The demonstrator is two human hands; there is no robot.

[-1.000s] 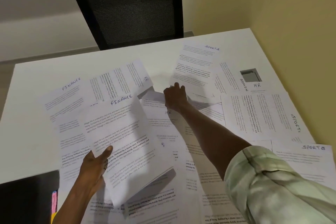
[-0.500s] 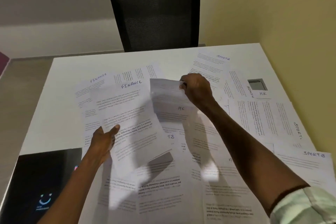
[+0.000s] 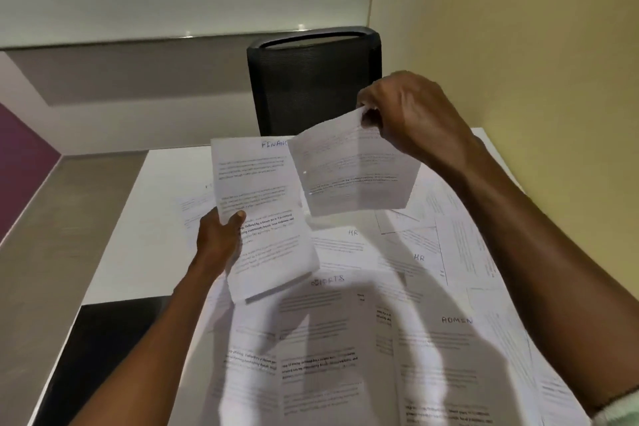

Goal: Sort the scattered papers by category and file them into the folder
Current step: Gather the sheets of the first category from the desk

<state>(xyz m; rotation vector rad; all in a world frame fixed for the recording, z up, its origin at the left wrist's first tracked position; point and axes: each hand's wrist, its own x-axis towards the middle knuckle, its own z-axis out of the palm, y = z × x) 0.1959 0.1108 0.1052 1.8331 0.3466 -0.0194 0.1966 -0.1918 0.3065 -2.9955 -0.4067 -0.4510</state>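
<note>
Nearest me, loose sheets (image 3: 345,339) marked ADMIN, SPORTS and HR overlap across the white table (image 3: 145,235). A dark folder (image 3: 103,356) lies at the table's near left corner. Above the table, my left hand (image 3: 218,239) grips the Finance stack (image 3: 256,204), thumb on its front. Higher, toward the table's far side, my right hand (image 3: 408,111) pinches one sheet (image 3: 352,169) by its top corner, hanging beside that stack. Beyond the table stands a black mesh chair (image 3: 311,79).

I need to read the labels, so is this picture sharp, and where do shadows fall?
Head view: soft with motion blur; body text unreadable, headings like HR legible. Arm shadows darken the papers near the bottom. The sheet in the right hand hides the end of the FINANCE heading.
</note>
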